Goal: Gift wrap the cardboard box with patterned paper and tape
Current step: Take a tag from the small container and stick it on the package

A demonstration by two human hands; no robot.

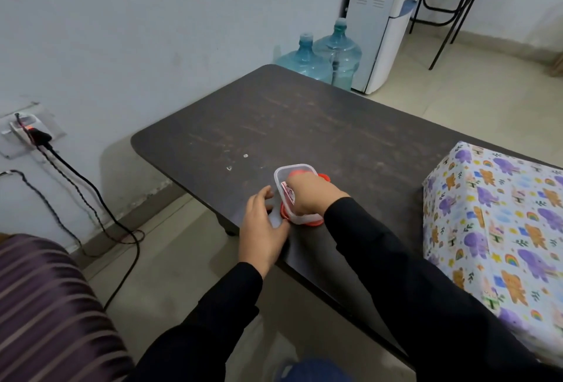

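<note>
Near edge of the worktop [304, 125]: both hands meet at a small clear plastic container [294, 168] that sits on a red lid [316, 223].
Left hand [263, 226]: set against the container's near-left corner, thumb and fingers curved round it, fingertips reaching the red lid.
Right hand [307, 195]: dipped into the container from above, knuckles up. Its fingers are hidden inside, so I cannot tell whether they are pinching anything.
Inside the container: a red-and-white item [288, 192] lies against the left wall and something red shows through the far wall. I cannot tell what either is.
Sleeves: both arms are in black sleeves [411, 275] that come in from the lower edge.
Wrapped box [493, 229]: it lies on the right part of the worktop, right of the right forearm and well apart from both hands. Neither hand touches it.
Patterned paper [518, 186]: white, with purple elephants, orange bears and rainbows, covering the top and the near-left side of the box.
Worktop surface: dark and scuffed, with two small pale bits [245, 156] lying beyond the container.
Behind the worktop: two blue water bottles [320, 55] stand on the floor beside a white water dispenser [384, 22].
Left wall: a socket [27, 131] with a plug in it, black cables [91, 192] trailing down to the floor.
Lower left: a purple striped cushion [39, 305].
</note>
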